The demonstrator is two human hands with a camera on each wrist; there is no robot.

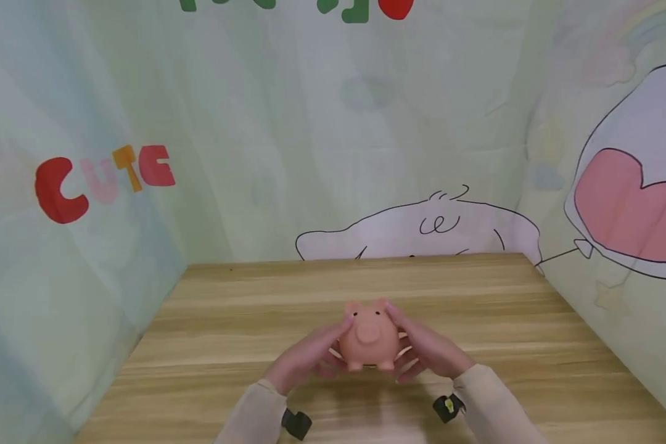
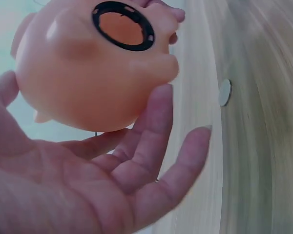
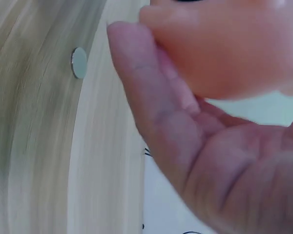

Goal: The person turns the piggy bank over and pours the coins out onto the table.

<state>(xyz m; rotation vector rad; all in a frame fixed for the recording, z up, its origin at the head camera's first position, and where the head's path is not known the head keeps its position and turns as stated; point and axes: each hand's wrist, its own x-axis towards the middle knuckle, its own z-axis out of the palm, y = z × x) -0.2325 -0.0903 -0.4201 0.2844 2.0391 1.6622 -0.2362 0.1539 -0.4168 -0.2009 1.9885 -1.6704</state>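
One piggy bank | left hand, right hand holding it | wood-grain table | patterned backdrop

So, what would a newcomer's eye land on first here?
First, the pink piggy bank, held between the left hand and the right hand over the wooden tabletop. Next, in the left wrist view, the black ring on its underside and a pale round disc on the tabletop. Then the bright CUTE lettering on the backdrop, at the head view's left.
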